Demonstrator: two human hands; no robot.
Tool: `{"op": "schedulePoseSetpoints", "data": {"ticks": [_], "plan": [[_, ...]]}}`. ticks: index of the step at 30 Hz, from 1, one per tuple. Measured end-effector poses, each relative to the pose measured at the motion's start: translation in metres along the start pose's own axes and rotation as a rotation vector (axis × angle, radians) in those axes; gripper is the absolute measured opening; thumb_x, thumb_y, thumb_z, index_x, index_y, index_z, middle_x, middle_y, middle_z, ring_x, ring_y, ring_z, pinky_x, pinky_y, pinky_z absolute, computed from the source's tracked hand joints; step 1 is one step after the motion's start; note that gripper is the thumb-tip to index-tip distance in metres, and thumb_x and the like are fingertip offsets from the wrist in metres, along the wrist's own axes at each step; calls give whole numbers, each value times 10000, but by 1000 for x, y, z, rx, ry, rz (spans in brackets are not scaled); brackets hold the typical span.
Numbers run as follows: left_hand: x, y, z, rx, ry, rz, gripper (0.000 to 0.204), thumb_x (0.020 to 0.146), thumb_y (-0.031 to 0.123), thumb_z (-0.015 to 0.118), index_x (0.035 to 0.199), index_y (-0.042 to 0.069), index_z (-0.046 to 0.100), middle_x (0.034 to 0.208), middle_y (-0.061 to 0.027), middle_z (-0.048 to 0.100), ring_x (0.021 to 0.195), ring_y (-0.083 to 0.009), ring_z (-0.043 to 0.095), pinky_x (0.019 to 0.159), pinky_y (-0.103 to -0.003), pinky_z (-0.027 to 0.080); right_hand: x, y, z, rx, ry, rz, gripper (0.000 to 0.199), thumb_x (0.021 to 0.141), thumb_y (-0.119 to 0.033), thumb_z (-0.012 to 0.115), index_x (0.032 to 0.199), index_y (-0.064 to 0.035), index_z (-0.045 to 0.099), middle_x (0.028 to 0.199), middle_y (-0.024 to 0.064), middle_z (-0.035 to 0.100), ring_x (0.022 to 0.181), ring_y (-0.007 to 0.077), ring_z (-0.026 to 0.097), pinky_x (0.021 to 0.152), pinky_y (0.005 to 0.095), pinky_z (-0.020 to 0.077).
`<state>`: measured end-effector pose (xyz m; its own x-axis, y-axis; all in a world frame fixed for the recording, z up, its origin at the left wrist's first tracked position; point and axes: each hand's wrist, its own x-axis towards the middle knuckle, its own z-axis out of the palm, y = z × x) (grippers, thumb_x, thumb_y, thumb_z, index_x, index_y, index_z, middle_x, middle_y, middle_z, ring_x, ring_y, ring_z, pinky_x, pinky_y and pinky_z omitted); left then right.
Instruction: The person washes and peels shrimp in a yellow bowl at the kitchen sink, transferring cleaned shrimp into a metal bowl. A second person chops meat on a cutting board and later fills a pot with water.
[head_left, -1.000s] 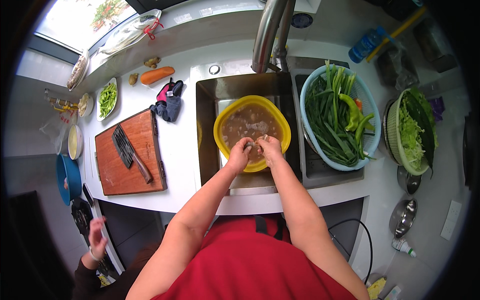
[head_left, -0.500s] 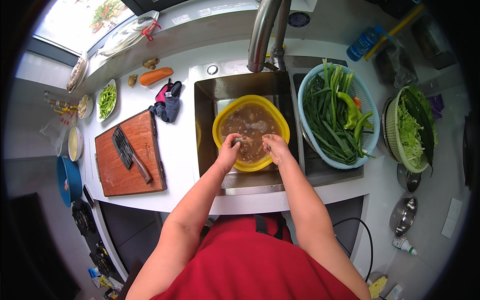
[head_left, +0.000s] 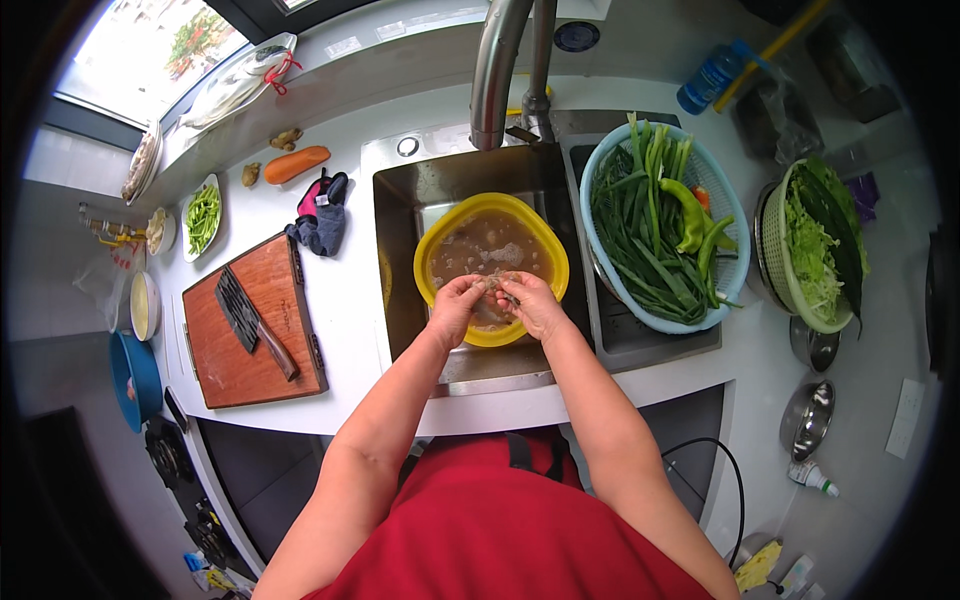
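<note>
2 hands [head_left: 458, 304] [head_left: 533, 303] pinch a small piece [head_left: 493, 285]; the yellow basin [head_left: 560, 255] holds murky water [head_left: 470, 245].

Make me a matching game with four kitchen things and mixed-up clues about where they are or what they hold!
Things:
1. Cleaver
2. Yellow basin
3. Carrot
4. Long green stalks

Clues:
A. In the light blue basket
B. Holding cloudy brown water
C. On the wooden board
D. On the white counter

Pairs: 1-C, 2-B, 3-D, 4-A
</note>
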<state>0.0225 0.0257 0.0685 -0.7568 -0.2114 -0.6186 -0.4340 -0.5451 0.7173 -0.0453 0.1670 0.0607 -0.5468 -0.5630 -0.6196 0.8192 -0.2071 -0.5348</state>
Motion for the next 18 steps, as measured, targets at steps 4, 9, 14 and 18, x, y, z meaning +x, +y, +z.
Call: {"op": "schedulePoseSetpoints", "data": {"ticks": [4,9,14,18], "plan": [[0,4,7,38,-35,-9,163,873,106,552,1016,28,553,892,-51,613,772,-134,586,717,-251,477,-4,2,4,-14,7,-4,73,871,-97,543,941,-79,545,840,8,607,754,79,575,673,211,474],[2,3,8,48,20,-16,133,876,90,541,990,28,568,858,-53,618,738,-133,587,683,-259,491,-7,2,6,-41,20,-21,126,852,-73,551,978,-60,545,833,6,595,727,68,566,618,180,463],[2,3,10,113,47,-32,124,878,82,532,977,26,582,848,-58,620,712,-138,589,648,-277,508,-7,2,3,-95,16,-52,169,832,-69,570,999,-61,542,896,24,602,796,90,570,692,206,462],[4,-1,5,161,55,-49,119,873,78,539,959,20,598,844,-52,620,719,-137,589,645,-269,506,-9,1,7,-194,39,-100,217,812,-72,596,1024,-61,547,872,10,583,780,68,546,637,186,444]]}}
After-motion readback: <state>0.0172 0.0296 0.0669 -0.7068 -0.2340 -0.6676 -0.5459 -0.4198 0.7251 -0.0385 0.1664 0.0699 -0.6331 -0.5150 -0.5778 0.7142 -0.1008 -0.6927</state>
